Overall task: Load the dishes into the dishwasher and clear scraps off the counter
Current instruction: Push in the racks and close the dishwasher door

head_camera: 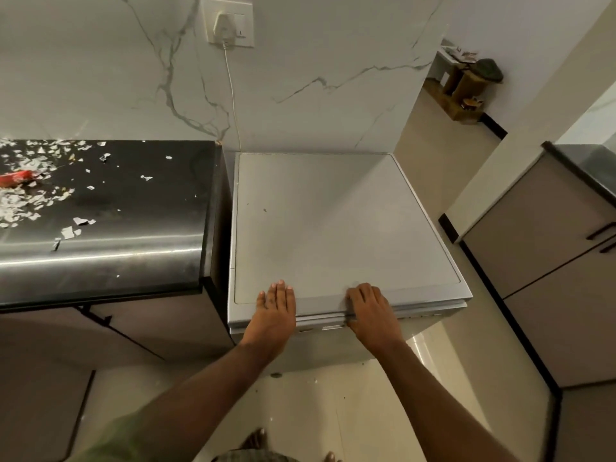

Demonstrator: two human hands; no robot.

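A grey dishwasher (326,221) stands against the marble wall with its door closed. My left hand (275,311) lies flat on the front edge of its top, fingers straight. My right hand (371,313) rests on the same front edge further right, its fingers curled over the door's top lip. White paper scraps (23,195) are scattered over the black counter (133,211) to the left, thickest at the far left. A red object (15,178) lies among them. No dishes are in view.
A white cable (233,101) runs from a wall socket (230,25) down behind the dishwasher. Cabinets (546,261) with dark handles stand at the right across a tiled floor (430,168). A wooden stool (463,91) sits far back.
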